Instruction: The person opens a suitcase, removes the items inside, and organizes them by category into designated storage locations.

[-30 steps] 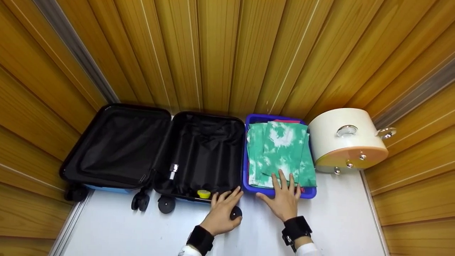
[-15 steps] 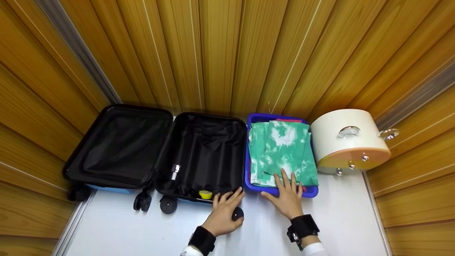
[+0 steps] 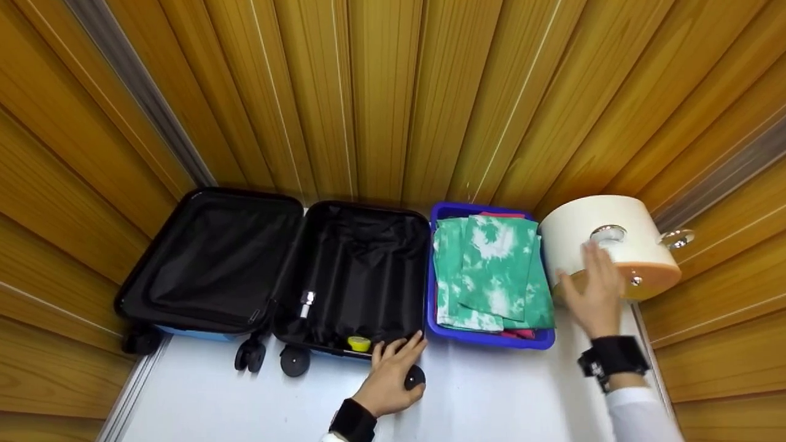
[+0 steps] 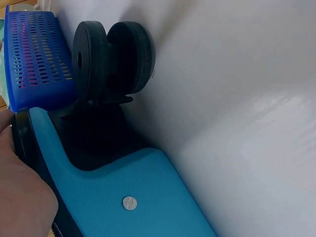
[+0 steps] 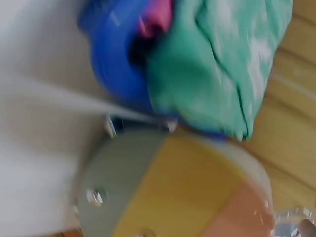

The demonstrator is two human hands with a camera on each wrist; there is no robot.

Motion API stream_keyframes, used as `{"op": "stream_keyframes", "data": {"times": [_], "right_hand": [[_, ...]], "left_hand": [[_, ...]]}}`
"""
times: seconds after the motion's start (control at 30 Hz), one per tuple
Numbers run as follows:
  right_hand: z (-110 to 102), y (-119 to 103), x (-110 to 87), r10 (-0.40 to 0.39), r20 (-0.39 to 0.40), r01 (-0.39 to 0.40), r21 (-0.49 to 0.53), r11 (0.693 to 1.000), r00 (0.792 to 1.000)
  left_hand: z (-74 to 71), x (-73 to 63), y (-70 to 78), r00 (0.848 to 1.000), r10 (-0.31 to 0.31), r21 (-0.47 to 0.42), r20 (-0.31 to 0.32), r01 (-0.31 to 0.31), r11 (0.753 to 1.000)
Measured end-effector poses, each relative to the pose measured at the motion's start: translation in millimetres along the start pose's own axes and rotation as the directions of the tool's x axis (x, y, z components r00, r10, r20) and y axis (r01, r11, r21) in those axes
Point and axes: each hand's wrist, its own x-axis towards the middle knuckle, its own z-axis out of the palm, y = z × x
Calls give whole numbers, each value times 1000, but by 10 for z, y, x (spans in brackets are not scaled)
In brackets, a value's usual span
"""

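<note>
My left hand point(image 3: 390, 382) rests on the near rim of an open suitcase point(image 3: 374, 264), by the corner wheel point(image 3: 414, 377). The left wrist view shows the suitcase's blue outer shell point(image 4: 133, 197) beside that hand. My right hand point(image 3: 594, 298), blurred and holding nothing, is over the front of a cream rounded box point(image 3: 589, 221) with a chrome handle point(image 3: 608, 232). In the right wrist view the box's grey, yellow and orange front point(image 5: 177, 182) shows. Folded green-and-white tie-dye cloths point(image 3: 497, 264) lie in a blue plastic basket point(image 3: 491, 339) between the suitcase and the box.
A yellow round object point(image 3: 358, 344) sits inside the suitcase's near edge. The suitcase's other half point(image 3: 209, 258) lies flat at the left. Wood-patterned walls point(image 3: 381, 98) stand behind and at both sides of the white floor point(image 3: 485, 393).
My right hand has left the cloths and basket rim and moved right to the front of the cream box. The left hand keeps its place on the suitcase rim.
</note>
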Motion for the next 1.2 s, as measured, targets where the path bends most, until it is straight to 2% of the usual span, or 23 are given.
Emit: {"op": "stream_keyframes", "data": {"times": [0.07,0.13,0.23,0.37,0.47,0.73,0.9,1.2], "right_hand": [[-169,121,187,12,-32,-13,-29,999,999],[-307,229,359,36,-30,-37,-61,997,999],[-433,345,554,43,45,-38,-101,994,998],[-473,405,697,-17,129,27,-78,997,991],[-467,385,721,-21,136,31,-69,997,990],[-478,257,650,78,202,-44,-168,985,976],[-463,192,543,94,209,-48,-215,976,973],[-728,72,-7,145,211,-90,-248,964,967]], "left_hand": [[24,-16,14,1000,-1,-8,6,1,1000],[46,-29,27,1000,1,-10,8,-1,1000],[62,-46,46,1000,-1,-18,15,1,1000],[77,-43,66,1000,-5,-33,22,5,999],[89,-32,72,1000,-1,-35,18,1,999],[59,-21,53,1000,0,-13,2,0,1000],[9,-15,-8,1000,-15,-11,-2,15,1000],[33,-29,8,997,19,3,-69,-19,1000]]}}
